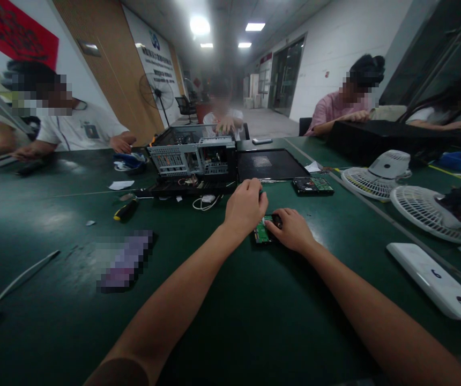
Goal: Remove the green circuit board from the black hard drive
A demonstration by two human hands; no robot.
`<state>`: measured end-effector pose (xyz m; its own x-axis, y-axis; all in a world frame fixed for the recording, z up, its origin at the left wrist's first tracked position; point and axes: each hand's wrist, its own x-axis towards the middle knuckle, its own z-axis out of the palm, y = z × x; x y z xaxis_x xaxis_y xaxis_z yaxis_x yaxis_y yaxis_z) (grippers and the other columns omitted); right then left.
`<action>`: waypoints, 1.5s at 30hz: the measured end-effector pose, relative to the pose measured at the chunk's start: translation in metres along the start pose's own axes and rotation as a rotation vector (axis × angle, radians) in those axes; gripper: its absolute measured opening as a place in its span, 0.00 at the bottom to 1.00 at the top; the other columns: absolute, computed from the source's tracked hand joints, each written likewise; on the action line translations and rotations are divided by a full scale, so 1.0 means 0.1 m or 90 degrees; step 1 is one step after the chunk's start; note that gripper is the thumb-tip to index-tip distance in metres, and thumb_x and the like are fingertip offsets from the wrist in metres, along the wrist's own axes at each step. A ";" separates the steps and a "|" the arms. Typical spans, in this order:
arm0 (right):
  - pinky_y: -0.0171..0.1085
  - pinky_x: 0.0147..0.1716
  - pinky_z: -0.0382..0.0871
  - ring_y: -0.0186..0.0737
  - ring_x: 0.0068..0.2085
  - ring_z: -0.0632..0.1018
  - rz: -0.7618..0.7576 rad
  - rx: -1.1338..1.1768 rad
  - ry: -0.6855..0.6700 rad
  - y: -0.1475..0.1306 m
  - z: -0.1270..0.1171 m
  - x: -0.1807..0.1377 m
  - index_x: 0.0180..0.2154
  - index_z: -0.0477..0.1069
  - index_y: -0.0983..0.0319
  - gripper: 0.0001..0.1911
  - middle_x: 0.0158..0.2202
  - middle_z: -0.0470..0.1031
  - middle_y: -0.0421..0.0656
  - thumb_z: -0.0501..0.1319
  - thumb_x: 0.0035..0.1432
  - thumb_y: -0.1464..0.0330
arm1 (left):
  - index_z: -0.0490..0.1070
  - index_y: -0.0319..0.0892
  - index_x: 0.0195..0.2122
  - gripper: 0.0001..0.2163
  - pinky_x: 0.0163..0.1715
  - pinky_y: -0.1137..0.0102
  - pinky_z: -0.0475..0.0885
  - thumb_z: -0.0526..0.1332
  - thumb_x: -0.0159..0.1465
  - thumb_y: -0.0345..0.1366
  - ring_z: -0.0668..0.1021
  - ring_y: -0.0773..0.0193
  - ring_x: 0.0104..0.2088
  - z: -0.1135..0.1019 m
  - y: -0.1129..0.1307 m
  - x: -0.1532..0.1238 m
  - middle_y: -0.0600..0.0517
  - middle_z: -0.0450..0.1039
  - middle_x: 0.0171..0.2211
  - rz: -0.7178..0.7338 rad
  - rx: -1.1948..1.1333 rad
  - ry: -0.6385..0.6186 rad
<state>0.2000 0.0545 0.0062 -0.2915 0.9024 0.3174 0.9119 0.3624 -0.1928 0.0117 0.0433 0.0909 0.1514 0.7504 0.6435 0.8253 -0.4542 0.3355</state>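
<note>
A hard drive (pixel 261 234) lies on the green table in front of me, its green circuit board facing up. My right hand (pixel 290 228) grips it from the right, with the thumb across the board and the fingers over the far side. My left hand (pixel 245 206) is closed just above the drive's left edge. A sliver of a dark teal handle shows by its thumb; the rest of that thing is hidden in the fist. Another hard drive (pixel 313 186) lies a little farther off to the right.
An opened computer case (pixel 192 161) stands ahead, beside a black panel (pixel 270 163). Left are a yellow-black screwdriver (pixel 126 209) and a blurred purple phone-like thing (pixel 128 260). Right are white fan parts (pixel 375 174) and a white device (pixel 435 279). Several people sit around the table.
</note>
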 end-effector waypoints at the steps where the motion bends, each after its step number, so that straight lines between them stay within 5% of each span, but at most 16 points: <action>1: 0.44 0.51 0.64 0.51 0.50 0.74 0.000 0.000 0.000 0.00 0.00 0.00 0.50 0.74 0.59 0.23 0.48 0.77 0.50 0.55 0.68 0.49 | 0.67 0.43 0.42 0.05 0.44 0.63 0.73 0.62 0.69 0.35 0.76 0.57 0.43 0.00 0.00 0.00 0.48 0.72 0.42 0.007 0.005 0.003; 7: 0.44 0.50 0.64 0.51 0.50 0.74 0.004 0.000 0.000 -0.01 0.00 0.00 0.50 0.74 0.59 0.23 0.48 0.77 0.51 0.55 0.68 0.49 | 0.72 0.43 0.41 0.07 0.48 0.63 0.72 0.68 0.66 0.35 0.74 0.56 0.48 -0.01 -0.04 0.01 0.48 0.70 0.44 0.033 0.012 0.028; 45: 0.45 0.50 0.65 0.51 0.49 0.74 -0.003 0.002 0.000 0.01 0.01 0.00 0.50 0.74 0.59 0.24 0.48 0.77 0.51 0.54 0.68 0.49 | 0.70 0.42 0.42 0.03 0.43 0.64 0.74 0.63 0.69 0.33 0.79 0.56 0.42 0.02 -0.03 0.01 0.47 0.77 0.42 0.026 0.002 -0.011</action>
<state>0.2007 0.0551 0.0049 -0.2952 0.9010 0.3180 0.9098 0.3667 -0.1945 0.0102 0.0465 0.0894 0.1942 0.7395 0.6445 0.8203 -0.4827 0.3067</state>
